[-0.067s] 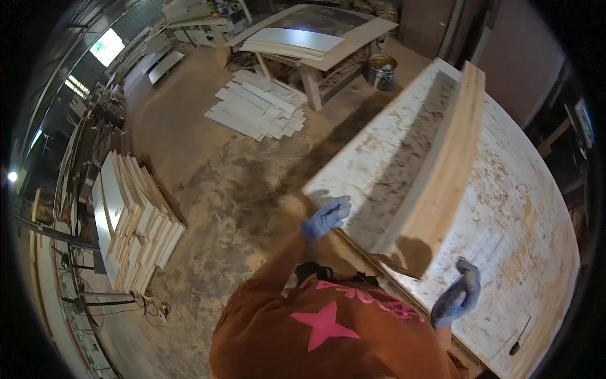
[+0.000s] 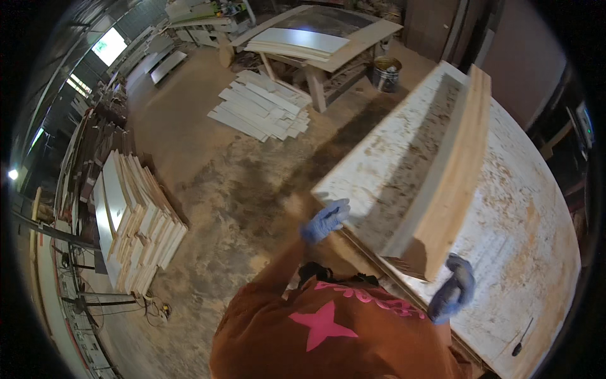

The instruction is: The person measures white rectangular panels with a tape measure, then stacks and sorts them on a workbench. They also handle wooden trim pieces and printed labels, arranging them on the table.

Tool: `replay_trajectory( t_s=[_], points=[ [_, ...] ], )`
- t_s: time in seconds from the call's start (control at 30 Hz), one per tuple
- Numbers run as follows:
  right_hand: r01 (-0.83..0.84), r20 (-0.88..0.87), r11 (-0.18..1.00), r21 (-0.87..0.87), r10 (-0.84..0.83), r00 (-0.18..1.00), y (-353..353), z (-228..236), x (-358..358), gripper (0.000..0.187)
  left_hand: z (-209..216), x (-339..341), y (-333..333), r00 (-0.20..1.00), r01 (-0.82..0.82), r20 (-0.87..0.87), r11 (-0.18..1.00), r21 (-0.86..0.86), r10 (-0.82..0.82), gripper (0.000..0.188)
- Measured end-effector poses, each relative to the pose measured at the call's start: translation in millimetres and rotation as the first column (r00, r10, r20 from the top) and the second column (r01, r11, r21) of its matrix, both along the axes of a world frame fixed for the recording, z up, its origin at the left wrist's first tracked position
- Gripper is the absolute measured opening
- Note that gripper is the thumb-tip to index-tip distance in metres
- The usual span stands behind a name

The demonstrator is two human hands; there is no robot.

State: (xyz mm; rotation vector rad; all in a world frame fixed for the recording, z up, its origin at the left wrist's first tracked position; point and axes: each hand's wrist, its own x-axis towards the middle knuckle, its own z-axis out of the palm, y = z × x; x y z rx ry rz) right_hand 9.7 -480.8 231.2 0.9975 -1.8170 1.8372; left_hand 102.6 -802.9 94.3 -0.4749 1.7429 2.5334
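Observation:
A long bundle of pale wooden boards stands on edge across the white worktable. My left hand, in a blue glove, is stretched out with fingers extended by the table's left corner, apart from the boards and holding nothing. Close to the near end of the bundle is my right hand, also gloved, its fingers loosely curved and thumb apart. Nothing shows in it. A small gap seems to lie between it and the wood.
A thin dark-handled tool lies on the table at the lower right. Stacked boards stand on the floor at left. White strips lie before another table. A bucket stands beyond.
My right hand has moved slightly left, closer to the boards' near end. The scene has shifted a little to the right in view. My left hand looks nearly the same.

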Motion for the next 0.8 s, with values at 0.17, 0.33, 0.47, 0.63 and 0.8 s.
replay_trajectory(
  t_s=[0.17,0.33,0.47,0.63,0.8],
  points=[
    [-0.412,0.551,0.91,0.037,0.325,0.768,-211.8,-36.2,53.0,0.025,-68.9,116.5,-111.4,0.984,-0.178,-0.005,0.984,-0.02,0.178,0.044],
    [-0.646,0.699,0.763,0.0,0.462,0.546,-331.8,-87.2,70.8,0.026,-60.1,183.3,-166.8,0.896,-0.381,0.274,0.922,0.073,0.349,0.051],
    [-0.69,0.773,0.723,0.033,0.419,0.477,-397.9,-128.1,61.0,0.031,-73.2,191.0,-210.7,0.886,-0.35,0.316,0.936,-0.022,0.339,0.059],
    [-0.687,0.8,0.717,0.118,0.342,0.494,-465.1,-169.0,31.9,0.031,-62.0,146.5,-275.6,0.906,-0.317,0.292,0.948,-0.014,0.307,0.061],
    [-0.644,0.84,0.754,0.126,0.264,0.473,-526.1,-217.9,-39.7,0.033,-87.4,78.3,-369.4,0.937,-0.209,0.246,0.962,-0.175,0.248,0.054]
  ],
)
